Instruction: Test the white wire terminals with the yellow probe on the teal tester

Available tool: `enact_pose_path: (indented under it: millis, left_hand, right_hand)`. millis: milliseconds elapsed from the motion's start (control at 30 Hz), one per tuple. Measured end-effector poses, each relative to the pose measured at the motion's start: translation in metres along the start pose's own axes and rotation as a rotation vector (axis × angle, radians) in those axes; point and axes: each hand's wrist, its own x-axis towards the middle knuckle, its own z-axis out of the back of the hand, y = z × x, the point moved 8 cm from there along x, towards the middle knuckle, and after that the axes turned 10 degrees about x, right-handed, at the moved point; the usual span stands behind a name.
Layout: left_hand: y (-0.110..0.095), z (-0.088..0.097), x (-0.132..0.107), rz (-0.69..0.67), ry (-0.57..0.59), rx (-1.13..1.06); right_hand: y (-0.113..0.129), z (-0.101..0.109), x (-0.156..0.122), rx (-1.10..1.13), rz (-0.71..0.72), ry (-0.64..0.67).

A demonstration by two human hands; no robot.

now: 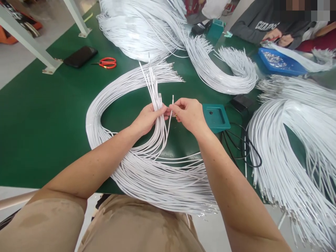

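Note:
My left hand (153,117) is closed around a bundle of thin white wires (151,84), their ends pointing up and away from me. Just right of it, my right hand (187,113) pinches a single white wire (170,122) near its tip, which sticks up above the fingers. A small yellowish bit shows under the right fingers, too small to name. Beneath both hands a big curved bundle of white wires (94,115) lies on the green table, sweeping round from the back to the front edge.
Red-handled scissors (107,63) and a black phone (81,56) lie at the back left, near a metal post (31,38). A green device (216,117) with black cables stands at right. More wire bundles (273,126) lie right and behind. Across the table, a person works beside a blue tray (282,70).

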Motion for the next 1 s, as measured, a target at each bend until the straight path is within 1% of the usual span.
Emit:
enact_pose_path:
  millis: [133,233,300,433,533,633,733,800,900,933,1000]
  left_hand:
    - [-0.007,0.0,0.001,-0.05,0.014,-0.078]
    - [-0.007,0.003,0.002,-0.073,-0.024,-0.034]
    - [-0.006,0.006,0.002,-0.074,-0.065,0.027]
    - [-0.008,0.011,0.001,-0.124,-0.12,0.165]
    - [-0.012,0.013,-0.001,-0.165,-0.155,0.282]
    - [-0.012,0.012,-0.002,-0.144,-0.147,0.356]
    - [-0.009,0.01,-0.002,-0.114,-0.123,0.37]
    - [-0.009,0.008,-0.002,-0.118,-0.108,0.337]
    - [-0.01,0.006,-0.003,-0.142,-0.086,0.315]
    - [-0.01,0.005,-0.003,-0.149,-0.071,0.312]
    - [-0.011,0.0,-0.004,-0.161,-0.022,0.28]
  right_hand:
    - [-0.012,-0.011,-0.007,0.0,-0.057,0.057]
    - [-0.017,-0.017,-0.009,0.018,-0.079,0.098]
    - [-0.017,-0.015,-0.008,0.035,-0.082,0.083]
    - [-0.011,-0.005,-0.005,0.104,-0.055,-0.021]
    - [-0.011,-0.006,-0.002,0.138,-0.044,-0.025]
    - [-0.014,-0.008,-0.001,0.208,-0.04,-0.03]
    - [-0.015,-0.011,-0.002,0.308,-0.042,-0.04]
    - [-0.018,-0.015,-0.003,0.442,-0.093,-0.026]
    - [-0.026,-0.024,-0.006,0.694,-0.246,0.008]
    - [-0.028,-0.026,-0.007,0.749,-0.293,0.025]
    - [-0.03,-0.028,-0.006,0.781,-0.348,0.047]
